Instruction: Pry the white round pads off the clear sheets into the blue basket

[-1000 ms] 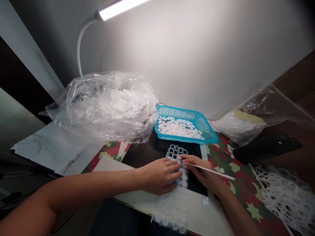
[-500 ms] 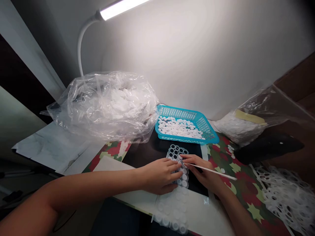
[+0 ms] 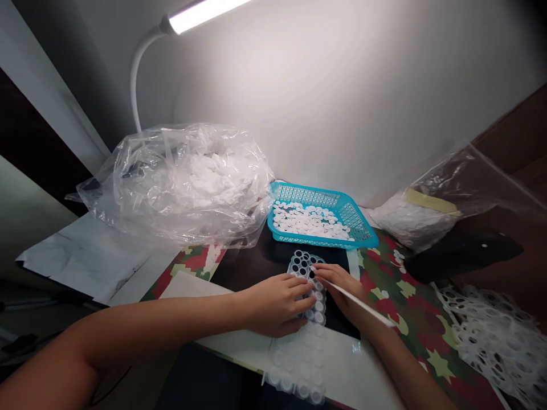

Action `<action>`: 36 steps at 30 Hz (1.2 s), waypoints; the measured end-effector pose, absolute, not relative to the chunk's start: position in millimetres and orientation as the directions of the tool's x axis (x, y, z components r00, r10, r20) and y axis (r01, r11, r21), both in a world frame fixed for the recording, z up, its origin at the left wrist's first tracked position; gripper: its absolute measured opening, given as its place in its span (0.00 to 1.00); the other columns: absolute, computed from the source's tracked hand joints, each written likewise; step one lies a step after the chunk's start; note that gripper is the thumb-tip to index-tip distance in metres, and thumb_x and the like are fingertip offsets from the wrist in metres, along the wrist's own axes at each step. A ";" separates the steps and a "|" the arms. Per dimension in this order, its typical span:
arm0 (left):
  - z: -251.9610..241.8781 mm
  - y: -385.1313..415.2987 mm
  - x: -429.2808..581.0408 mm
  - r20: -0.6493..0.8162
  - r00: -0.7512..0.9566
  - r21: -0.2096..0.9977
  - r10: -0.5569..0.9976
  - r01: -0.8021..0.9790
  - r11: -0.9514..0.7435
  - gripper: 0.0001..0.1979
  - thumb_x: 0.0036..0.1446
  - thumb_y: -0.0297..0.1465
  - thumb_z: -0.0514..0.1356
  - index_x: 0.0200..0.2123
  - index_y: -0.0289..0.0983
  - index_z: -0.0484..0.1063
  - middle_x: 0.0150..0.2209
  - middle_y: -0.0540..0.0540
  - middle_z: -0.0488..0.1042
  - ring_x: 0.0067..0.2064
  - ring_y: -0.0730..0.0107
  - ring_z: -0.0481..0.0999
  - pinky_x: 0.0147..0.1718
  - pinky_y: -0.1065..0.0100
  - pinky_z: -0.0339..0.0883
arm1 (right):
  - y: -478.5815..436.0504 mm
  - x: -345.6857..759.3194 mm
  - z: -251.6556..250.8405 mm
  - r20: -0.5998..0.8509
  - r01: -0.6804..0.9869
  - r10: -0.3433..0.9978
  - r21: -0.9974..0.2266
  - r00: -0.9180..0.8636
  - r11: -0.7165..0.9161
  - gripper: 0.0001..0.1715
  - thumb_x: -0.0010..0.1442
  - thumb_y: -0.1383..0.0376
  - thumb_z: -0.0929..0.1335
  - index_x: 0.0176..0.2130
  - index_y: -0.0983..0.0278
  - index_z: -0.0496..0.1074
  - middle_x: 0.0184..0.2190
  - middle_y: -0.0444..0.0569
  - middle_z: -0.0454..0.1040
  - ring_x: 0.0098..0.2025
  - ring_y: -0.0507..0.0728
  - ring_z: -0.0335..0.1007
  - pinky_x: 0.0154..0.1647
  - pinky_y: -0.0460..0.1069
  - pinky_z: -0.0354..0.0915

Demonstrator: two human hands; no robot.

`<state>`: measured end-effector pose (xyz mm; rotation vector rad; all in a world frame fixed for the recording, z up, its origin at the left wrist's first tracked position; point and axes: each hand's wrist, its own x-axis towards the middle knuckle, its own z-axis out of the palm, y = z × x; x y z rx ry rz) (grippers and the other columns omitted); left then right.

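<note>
A translucent strip of round white pieces (image 3: 318, 306) lies over the dark work surface, its far part showing bare ring-shaped holes (image 3: 299, 256). My left hand (image 3: 277, 304) rests palm down across the strip, fingers stretched out and pressing on it. My right hand (image 3: 344, 290) is closed at the strip's right edge, gripping a thin white stick (image 3: 363, 304) that slants down toward the wrist. At the right fingertips, beside an open ring, is a small white disc (image 3: 313, 268). The near end of the strip (image 3: 294, 381) hangs over the table's front edge.
Behind the strip stands a blue basket (image 3: 365, 236) holding many white discs. A large clear bag (image 3: 171, 188) is at the left, another bag (image 3: 414, 222) at the right. Emptied ring sheets (image 3: 496, 341) pile up at the lower right. A lamp (image 3: 137, 85) shines overhead.
The stick in my right hand has tilted more steeply downward. The small disc has come away from the strip at my right fingertips, leaving a dark hole. My left hand stays in place.
</note>
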<state>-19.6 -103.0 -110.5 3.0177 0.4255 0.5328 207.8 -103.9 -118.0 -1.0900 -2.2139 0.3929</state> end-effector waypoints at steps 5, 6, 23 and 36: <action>-111.3 -103.3 -20.0 0.324 0.902 0.091 0.284 0.269 -0.959 0.21 0.60 0.36 0.50 0.52 0.30 0.63 0.54 0.35 0.67 0.53 0.55 0.67 0.51 0.59 0.62 | -100.9 206.9 -121.9 0.361 0.526 0.913 -0.748 -0.188 0.405 0.11 0.64 0.62 0.61 0.42 0.60 0.71 0.41 0.49 0.74 0.43 0.57 0.72 0.46 0.53 0.71; -111.2 -103.5 -20.1 0.322 0.902 0.090 0.287 0.272 -0.958 0.21 0.60 0.36 0.49 0.52 0.31 0.63 0.54 0.36 0.66 0.53 0.55 0.67 0.50 0.59 0.62 | -99.5 207.8 -122.0 0.346 0.488 0.928 -0.792 -0.135 0.367 0.11 0.63 0.61 0.62 0.42 0.60 0.71 0.40 0.49 0.74 0.42 0.56 0.73 0.45 0.53 0.72; -106.4 -102.7 -21.6 0.263 0.903 0.155 0.340 0.308 -0.939 0.26 0.61 0.39 0.48 0.58 0.32 0.56 0.59 0.35 0.60 0.55 0.55 0.63 0.52 0.58 0.58 | -117.7 226.1 -110.7 0.410 0.597 0.823 -0.568 -0.392 0.567 0.12 0.64 0.68 0.61 0.45 0.58 0.70 0.48 0.49 0.73 0.51 0.58 0.69 0.51 0.53 0.68; -107.5 -101.3 -21.3 0.255 0.909 0.153 0.329 0.298 -0.942 0.25 0.61 0.40 0.47 0.57 0.32 0.58 0.59 0.35 0.61 0.56 0.54 0.62 0.52 0.58 0.57 | -114.6 231.3 -113.7 0.249 0.548 0.853 -0.676 -0.459 0.492 0.10 0.64 0.67 0.61 0.42 0.58 0.70 0.50 0.48 0.72 0.52 0.57 0.68 0.50 0.53 0.67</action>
